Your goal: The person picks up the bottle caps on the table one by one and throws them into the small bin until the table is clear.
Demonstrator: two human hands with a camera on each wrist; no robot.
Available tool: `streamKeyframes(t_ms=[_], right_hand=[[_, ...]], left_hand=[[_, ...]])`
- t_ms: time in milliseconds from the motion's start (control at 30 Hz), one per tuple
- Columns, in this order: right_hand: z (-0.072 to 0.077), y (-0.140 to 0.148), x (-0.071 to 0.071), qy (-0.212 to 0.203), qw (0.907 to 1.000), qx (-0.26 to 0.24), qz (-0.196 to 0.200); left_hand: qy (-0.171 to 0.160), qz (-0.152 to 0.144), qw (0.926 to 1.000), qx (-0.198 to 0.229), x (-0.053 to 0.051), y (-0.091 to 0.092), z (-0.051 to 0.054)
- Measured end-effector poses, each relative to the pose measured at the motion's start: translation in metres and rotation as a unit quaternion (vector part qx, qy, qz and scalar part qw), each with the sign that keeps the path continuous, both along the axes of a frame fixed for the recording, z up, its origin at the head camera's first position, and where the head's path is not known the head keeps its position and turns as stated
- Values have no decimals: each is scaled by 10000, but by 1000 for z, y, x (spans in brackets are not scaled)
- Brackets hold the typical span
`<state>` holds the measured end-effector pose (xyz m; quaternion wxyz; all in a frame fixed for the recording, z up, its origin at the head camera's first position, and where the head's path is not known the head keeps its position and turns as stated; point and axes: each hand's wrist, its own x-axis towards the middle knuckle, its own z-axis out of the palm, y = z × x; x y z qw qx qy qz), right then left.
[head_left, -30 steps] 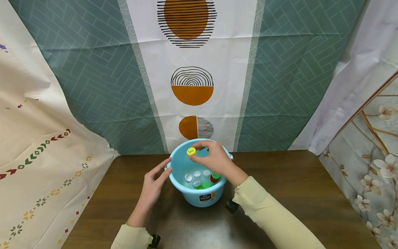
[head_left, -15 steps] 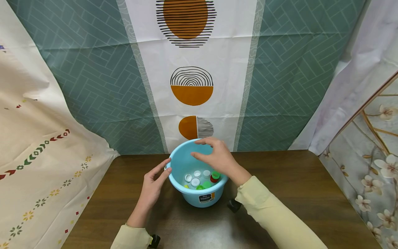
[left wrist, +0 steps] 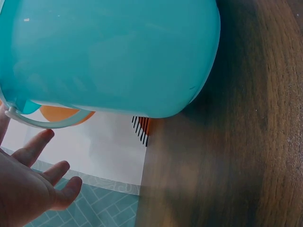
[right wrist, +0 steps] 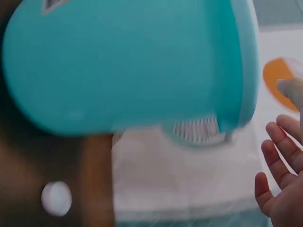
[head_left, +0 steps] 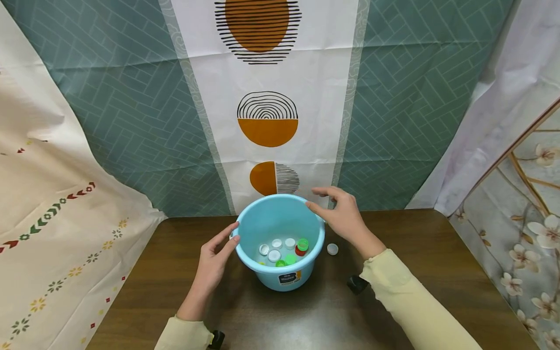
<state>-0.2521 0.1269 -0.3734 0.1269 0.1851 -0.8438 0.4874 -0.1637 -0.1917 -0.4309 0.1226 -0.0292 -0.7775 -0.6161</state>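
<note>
A light blue plastic bucket (head_left: 280, 279) stands upright on the brown table. On its floor lie several bottle caps: a white cap (head_left: 274, 255), a green cap (head_left: 303, 244) on top of a red cap (head_left: 300, 252), and others. A sliver of a yellow cap (head_left: 261, 263) shows at the lower left. My left hand (head_left: 212, 260) touches the bucket's left rim with thumb and fingertips, other fingers spread loosely below the handle (left wrist: 52, 123). Above the right rim, my right hand (head_left: 345, 216) holds nothing, its fingers apart.
A single white cap (head_left: 332, 249) lies on the table (head_left: 407, 272) to the right of the bucket, below my right hand. Behind the table hangs a patterned cloth (head_left: 288, 73). More cloths close off the left and right sides.
The right hand let go of the yellow cap, which dropped into the bucket, then moved right over the rim. A white cap on the table is now uncovered. The left hand stayed at the rim.
</note>
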Motion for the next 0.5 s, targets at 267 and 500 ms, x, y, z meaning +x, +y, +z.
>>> streamKeyframes(t_ms=[267,500], right_hand=[[-40,38,-7,-119,9987,63,-499],[-75,58,-6,-439,9967,304,-611]], left_hand=[[-19,36,9999,100,1,-1,0],[-154,-32,9998,141,6,4,13]])
